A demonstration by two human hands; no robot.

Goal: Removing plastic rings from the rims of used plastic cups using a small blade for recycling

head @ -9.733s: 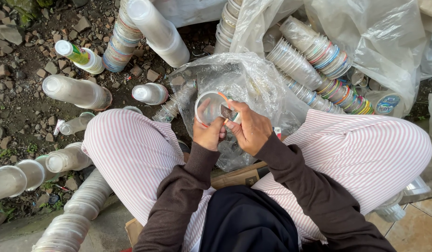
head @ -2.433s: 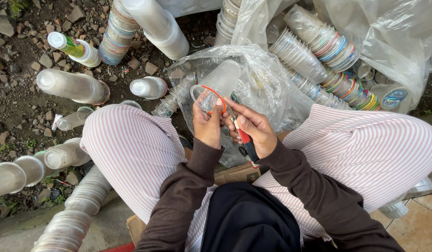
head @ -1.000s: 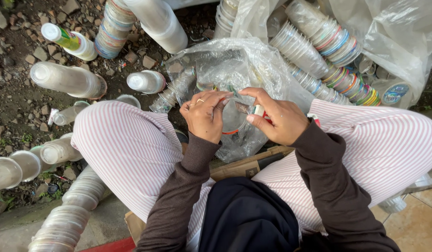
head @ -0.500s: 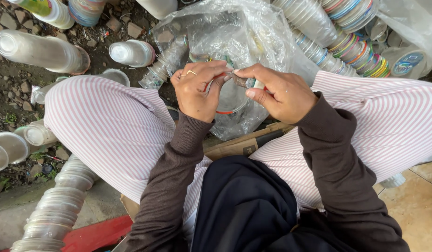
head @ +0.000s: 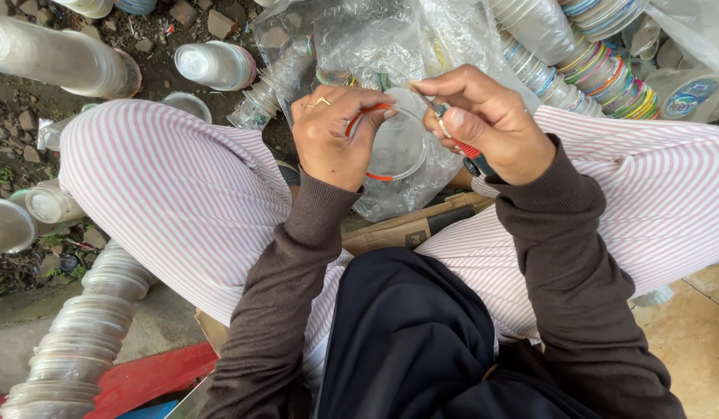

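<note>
Much of the clear plastic cup (head: 396,144) is hard to read, because it is transparent and sits against a crumpled clear plastic bag (head: 390,54) in the upper middle of the frame. Its rim shows mainly as an orange-red ring, partly covered by fingers. The small tool (head: 462,143) in the right hand (head: 487,124) is mostly buried in the fist; only a thin metal tip and a red and black handle end show, so its kind cannot be told.

At the upper right, nested stacks of cups with coloured printed bands (head: 600,54) are cut off by the frame edge, and a round lid with a blue and white label (head: 689,97) lies beside them. At the left, long stacks of clear cups (head: 72,341) run off the lower corner. A brown piece of cardboard (head: 414,225) shows between the striped trousers (head: 173,202).

The left hand (head: 332,136) pinches the cup's rim, fingers curled over it at centre frame. The right hand's grip is pressed tight around the tool, whose tip meets the cup's edge.
</note>
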